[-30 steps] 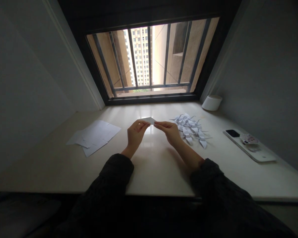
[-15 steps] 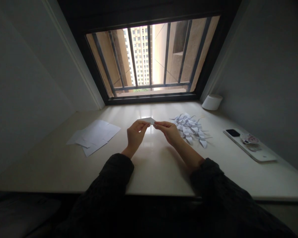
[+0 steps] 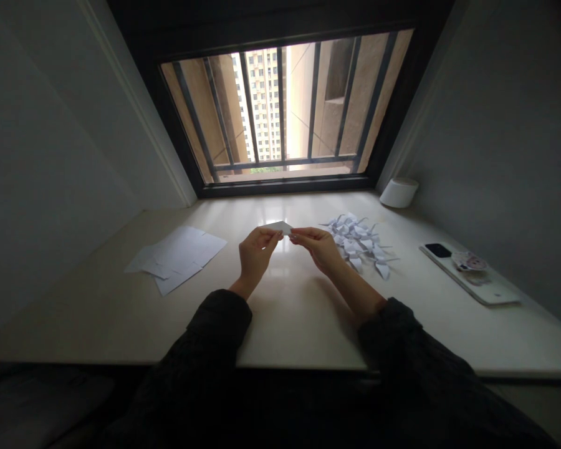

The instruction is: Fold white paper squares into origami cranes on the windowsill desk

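A small folded piece of paper point(image 3: 280, 226) is held up above the middle of the white sill, partly hidden by my fingers. My left hand point(image 3: 257, 249) pinches its near left edge between thumb and fingers. At its right corner, my right hand point(image 3: 318, 247) grips it with thumb and forefinger. Just right of my right hand lies a heap of folded white paper cranes point(image 3: 355, 240), with thin pointed tips sticking out. Off to the left, several flat sheets of white paper point(image 3: 182, 252) overlap in a loose stack.
A phone point(image 3: 472, 274) with a cartoon grip on its back lies at the right. A white round container point(image 3: 399, 193) stands in the far right corner. Behind the sill point(image 3: 299, 324) is a barred window point(image 3: 285, 112), with walls on both sides.
My right fingers have shifted very slightly at the folded paper's right corner. Otherwise both hands and the paper stay where they were.
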